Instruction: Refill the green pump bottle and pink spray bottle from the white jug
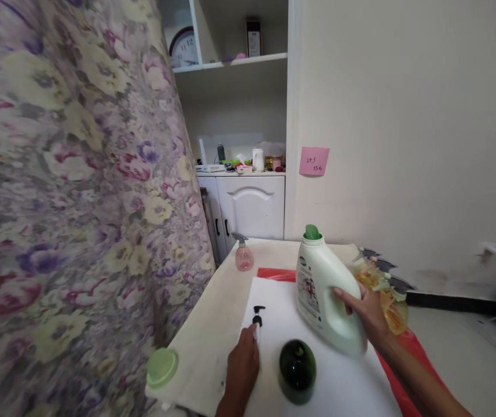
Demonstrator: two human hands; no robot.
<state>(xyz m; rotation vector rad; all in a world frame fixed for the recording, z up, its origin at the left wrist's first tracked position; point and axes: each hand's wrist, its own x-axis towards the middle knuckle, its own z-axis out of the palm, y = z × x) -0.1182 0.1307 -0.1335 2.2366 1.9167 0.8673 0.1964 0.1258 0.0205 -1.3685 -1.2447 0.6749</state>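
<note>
Your right hand [367, 313] grips the pale green detergent jug [323, 289] by its handle, right of center in the frame, while your left hand [244, 359] pinches a black pump dispenser top [257, 318] at lower center. Between your hands, near the bottom edge, sits a dark green bottle [297, 370]. A light green cap [161, 367] lies at lower left; a pink spray bottle [244, 258] stands near mid-frame.

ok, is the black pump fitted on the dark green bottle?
No, the black pump is in the left grip, apart from the dark green bottle.
</note>
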